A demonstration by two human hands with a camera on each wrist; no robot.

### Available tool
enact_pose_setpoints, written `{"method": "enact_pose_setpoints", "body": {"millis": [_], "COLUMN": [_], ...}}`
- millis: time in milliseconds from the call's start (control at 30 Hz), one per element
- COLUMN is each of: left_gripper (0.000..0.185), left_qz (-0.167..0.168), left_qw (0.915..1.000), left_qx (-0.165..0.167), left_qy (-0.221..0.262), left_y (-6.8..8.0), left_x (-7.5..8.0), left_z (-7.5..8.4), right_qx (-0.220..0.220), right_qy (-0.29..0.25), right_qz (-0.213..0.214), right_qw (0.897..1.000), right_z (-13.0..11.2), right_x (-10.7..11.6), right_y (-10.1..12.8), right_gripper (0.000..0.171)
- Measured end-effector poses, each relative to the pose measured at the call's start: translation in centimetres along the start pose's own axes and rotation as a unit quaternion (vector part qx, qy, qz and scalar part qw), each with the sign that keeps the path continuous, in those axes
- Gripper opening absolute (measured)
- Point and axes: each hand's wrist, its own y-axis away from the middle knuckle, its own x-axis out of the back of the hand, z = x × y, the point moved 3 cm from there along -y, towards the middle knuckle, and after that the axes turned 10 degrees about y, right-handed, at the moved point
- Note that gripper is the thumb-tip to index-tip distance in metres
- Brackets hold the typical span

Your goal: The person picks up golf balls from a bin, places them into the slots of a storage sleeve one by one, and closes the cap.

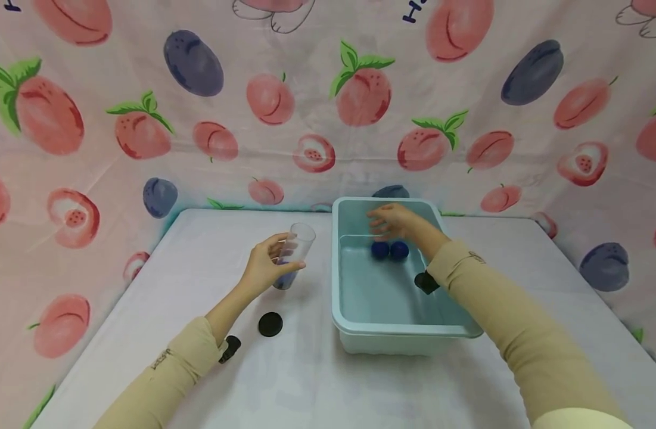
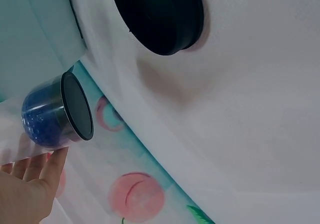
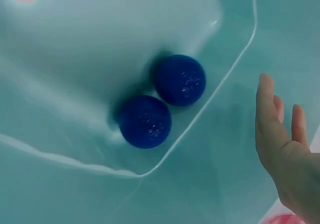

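Observation:
My left hand (image 1: 269,262) grips a clear cylinder (image 1: 301,236), tilted slightly, with its thumb on the near side. At the cylinder's lower end, against a dark base (image 2: 78,106), sits a blue ball (image 2: 40,116). Over the far part of a pale blue tub (image 1: 337,286), my right hand (image 1: 394,220) is held with relaxed fingers and nothing in them. Two dark blue balls (image 3: 145,121) lie side by side in the tub below that hand, close to the wall. A round black lid (image 1: 270,324) rests on the table near the left wrist.
A white cloth covers the table (image 1: 301,381). Behind it hangs a fruit-patterned cloth (image 1: 311,89). The tub's raised rim (image 1: 408,329) stands around the balls. Small black devices (image 1: 230,350) are worn at both wrists.

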Motion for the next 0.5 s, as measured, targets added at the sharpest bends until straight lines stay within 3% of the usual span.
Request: {"method": "enact_pose_setpoints", "body": {"millis": [500], "left_gripper": [0.06], "left_qz": [0.004], "left_qw": [0.9999], "left_qx": [0.005], "left_qy": [-0.012], "left_y": [0.6], "left_x": [0.7], "left_z": [-0.7], "right_qx": [-0.065], "right_qy": [0.055], "right_qz": [0.042], "right_qw": [0.996], "right_z": [2.1], "right_x": [0.2], "right_y": [-1.2], "right_gripper": [0.069]}}
